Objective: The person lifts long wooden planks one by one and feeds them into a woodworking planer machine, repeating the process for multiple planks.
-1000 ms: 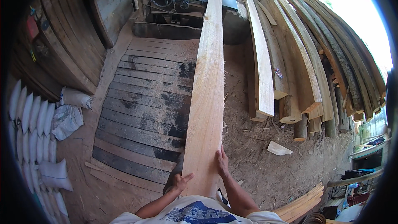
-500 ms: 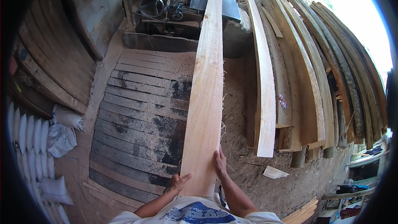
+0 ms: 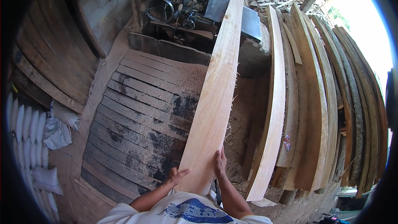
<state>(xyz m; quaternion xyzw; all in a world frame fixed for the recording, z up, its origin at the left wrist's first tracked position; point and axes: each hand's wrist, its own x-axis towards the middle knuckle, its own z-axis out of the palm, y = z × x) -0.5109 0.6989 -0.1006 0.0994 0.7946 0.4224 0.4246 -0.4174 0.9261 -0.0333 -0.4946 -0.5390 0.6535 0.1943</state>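
Two hands steady one long pale plank (image 3: 215, 95): left hand (image 3: 176, 177) flat against its near edge, right hand (image 3: 219, 162) clasping the other. It runs from the chest to the sawmill machine (image 3: 178, 8). Fresh-sawn and fuzzy-edged, it could, I judge, slip sideways onto the slatted platform (image 3: 132, 120) or give splinters.

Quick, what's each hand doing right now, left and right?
Left hand: open, fingers spread, pressed against the left edge of the long pale plank.
Right hand: closed around the plank's right edge.
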